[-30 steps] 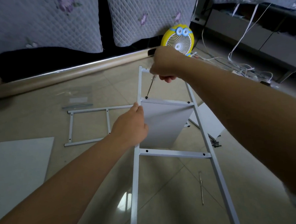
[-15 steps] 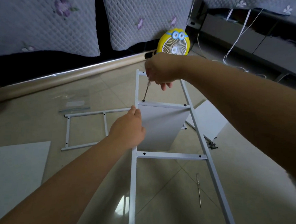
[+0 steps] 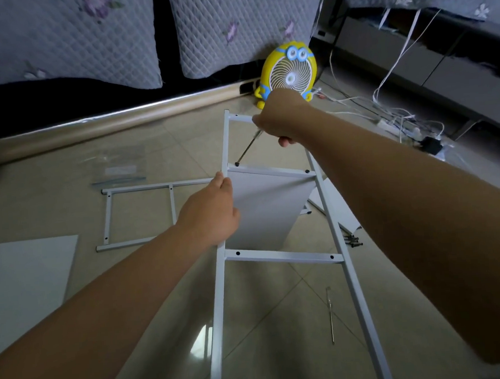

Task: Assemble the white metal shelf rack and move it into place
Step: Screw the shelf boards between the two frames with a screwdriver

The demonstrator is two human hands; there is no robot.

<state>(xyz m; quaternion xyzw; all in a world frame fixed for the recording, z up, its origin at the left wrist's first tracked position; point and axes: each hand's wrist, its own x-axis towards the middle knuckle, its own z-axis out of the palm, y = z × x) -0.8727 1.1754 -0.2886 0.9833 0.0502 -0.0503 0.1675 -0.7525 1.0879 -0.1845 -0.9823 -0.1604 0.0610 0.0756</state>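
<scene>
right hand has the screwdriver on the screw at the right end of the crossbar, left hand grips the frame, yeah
No: the head view shows the screwdriver tip at the crossbar's left end, not its right. The right hand does hold the screwdriver and the left hand does grip the frame.

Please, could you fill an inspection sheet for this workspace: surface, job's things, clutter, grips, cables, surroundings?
surface: beige tiled floor, glossy.
job's things: side frame raised at a tilt, shelf panel fitted to it; screwdriver tip on a black screw; second frame and spare panel flat on the floor.
clutter: plastic bag, loose screws, thin metal tool on the floor.
grips: left hand holds the side frame's left rail; right hand holds the screwdriver.
cables: white cables tangled on the floor at right.
surroundings: yellow fan, quilted covers, grey cabinet.
</scene>
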